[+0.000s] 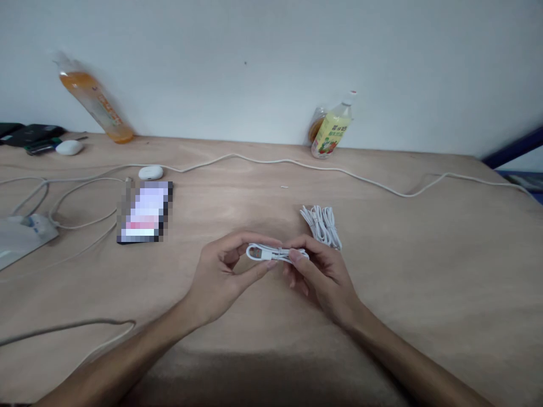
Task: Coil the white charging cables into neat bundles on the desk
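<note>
Between my two hands is a white USB cable (pixel 265 255), coiled into a flat bundle with its metal plug showing at the left end. My left hand (pixel 224 271) pinches the bundle near its middle, thumb below and fingers above. Closed on its right end is my right hand (pixel 322 277), the thumb lying on top of the loops. Just behind my right hand, a pile of similar white coiled cables (pixel 323 223) rests on the wooden table (pixel 424 282).
A pixelated phone (pixel 146 212) and a white earbud case (pixel 151 172) lie to the left. Toward the wall stand an orange drink bottle (pixel 95 104) and a yellow-labelled bottle (pixel 333 129). A long white cord (pixel 292 162) crosses the table's back. A power strip (pixel 25 234) sits far left.
</note>
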Demonstrator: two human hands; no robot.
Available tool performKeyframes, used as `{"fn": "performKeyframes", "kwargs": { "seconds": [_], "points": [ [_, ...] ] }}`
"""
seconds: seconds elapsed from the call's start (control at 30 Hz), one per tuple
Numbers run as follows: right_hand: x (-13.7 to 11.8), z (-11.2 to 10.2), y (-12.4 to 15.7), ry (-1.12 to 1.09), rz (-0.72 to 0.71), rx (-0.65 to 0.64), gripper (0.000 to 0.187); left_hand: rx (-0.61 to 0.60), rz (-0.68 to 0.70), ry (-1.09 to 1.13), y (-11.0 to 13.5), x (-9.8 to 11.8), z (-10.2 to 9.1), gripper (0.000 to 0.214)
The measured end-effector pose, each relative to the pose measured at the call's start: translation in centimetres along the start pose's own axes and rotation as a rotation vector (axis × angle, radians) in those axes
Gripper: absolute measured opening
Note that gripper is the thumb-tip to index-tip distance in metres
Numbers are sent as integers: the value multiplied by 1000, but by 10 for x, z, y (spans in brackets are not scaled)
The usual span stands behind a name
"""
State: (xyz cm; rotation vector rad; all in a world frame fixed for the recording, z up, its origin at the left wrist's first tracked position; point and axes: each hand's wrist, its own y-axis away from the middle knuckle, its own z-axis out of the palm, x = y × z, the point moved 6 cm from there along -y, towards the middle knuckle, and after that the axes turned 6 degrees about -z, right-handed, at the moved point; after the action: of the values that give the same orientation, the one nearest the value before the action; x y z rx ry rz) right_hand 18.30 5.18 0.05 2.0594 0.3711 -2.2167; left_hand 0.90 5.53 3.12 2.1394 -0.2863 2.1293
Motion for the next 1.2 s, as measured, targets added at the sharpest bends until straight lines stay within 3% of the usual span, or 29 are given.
{"fn": "performKeyframes", "kwargs": {
  "seconds": [0.43, 0.63, 1.03, 1.2],
  "points": [
    [-6, -1, 0, 44, -45, 41, 23, -26, -13, 2, -1, -6, 1, 21],
    [-7, -1, -1, 79, -60, 48, 26, -34, -16, 3, 2, -6, 2, 19],
    [-12, -3, 3, 196, -177, 50, 9, -105, 196, -155, 3, 2, 4, 19],
    [-13, -2, 3, 186, -194, 63, 7, -109, 211, -143, 3, 3, 4, 13]
  ]
}}
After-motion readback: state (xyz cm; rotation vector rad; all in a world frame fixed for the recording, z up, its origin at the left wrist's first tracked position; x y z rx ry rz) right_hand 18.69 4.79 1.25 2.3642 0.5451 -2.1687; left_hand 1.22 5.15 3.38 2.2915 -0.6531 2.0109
